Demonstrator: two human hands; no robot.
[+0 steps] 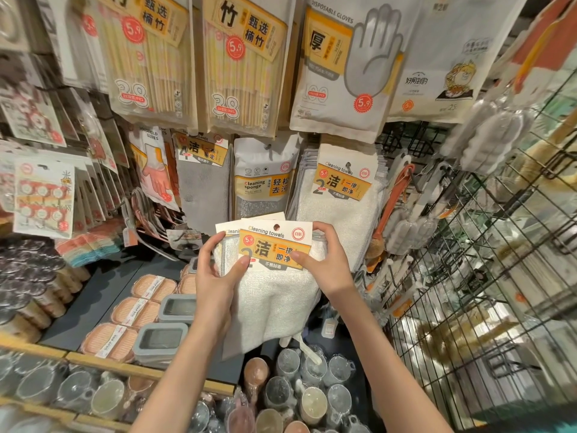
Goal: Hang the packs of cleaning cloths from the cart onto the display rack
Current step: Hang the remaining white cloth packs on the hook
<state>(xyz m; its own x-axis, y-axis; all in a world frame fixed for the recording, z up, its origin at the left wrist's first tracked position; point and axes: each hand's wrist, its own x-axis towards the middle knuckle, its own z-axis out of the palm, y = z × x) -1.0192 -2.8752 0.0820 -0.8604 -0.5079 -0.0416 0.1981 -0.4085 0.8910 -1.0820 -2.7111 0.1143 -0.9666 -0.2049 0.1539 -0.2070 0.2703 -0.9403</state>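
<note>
White cleaning cloth packs (274, 276), several stacked together with orange and white card labels, are held up in front of a shop display rack (415, 142). The left hand (215, 276) grips the stack's left edge, fingers curled behind and thumb pressed on the front label. The right hand (327, 260) pinches the upper right corner, thumb on the label, fingers wrapped over the top. Just above and to the right, matching packs (340, 195) hang on the rack beside a sponge pack (265, 176). Below sit soap boxes (134, 310) and cups (312, 398).
</note>
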